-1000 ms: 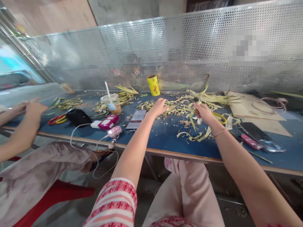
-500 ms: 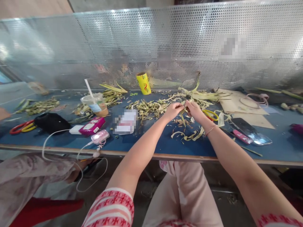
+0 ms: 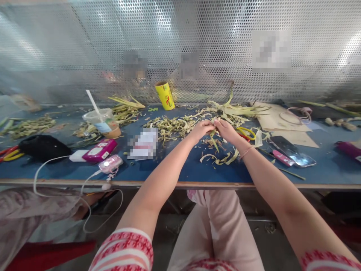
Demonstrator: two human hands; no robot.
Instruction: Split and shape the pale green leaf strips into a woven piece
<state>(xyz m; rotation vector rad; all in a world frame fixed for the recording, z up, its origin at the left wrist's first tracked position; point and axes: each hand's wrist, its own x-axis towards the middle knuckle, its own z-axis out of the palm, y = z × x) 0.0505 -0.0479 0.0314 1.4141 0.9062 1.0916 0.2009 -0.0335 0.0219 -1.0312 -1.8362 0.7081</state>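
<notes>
My left hand (image 3: 202, 130) and my right hand (image 3: 226, 130) meet over the table with their fingertips pressed together. Whatever sits between the fingers is small and mostly hidden, so I cannot make it out. Just below them a thin pale-green plant strip (image 3: 214, 144) shows; whether it is held or lies on the table I cannot tell. A heap of shredded plant bits (image 3: 176, 126) is beside my left hand. Behind my right hand lies a bunch of long pale-green leaves (image 3: 237, 109). Yellow-handled scissors (image 3: 249, 133) lie near my right wrist, and curled peelings (image 3: 222, 160) are in front.
On the left are a plastic cup with a straw (image 3: 103, 122), a magenta box (image 3: 100, 149), a black pouch (image 3: 45, 148) and a white cable (image 3: 35, 177). A yellow tube (image 3: 165, 96) stands before the perforated metal screen (image 3: 214, 45). A phone (image 3: 293, 150) and brown cardboard (image 3: 279, 120) are right.
The view has tilted down and turned slightly right, so the table's things appear shifted left. My hands stay together at the same spot, with the fingers slightly more closed up.
</notes>
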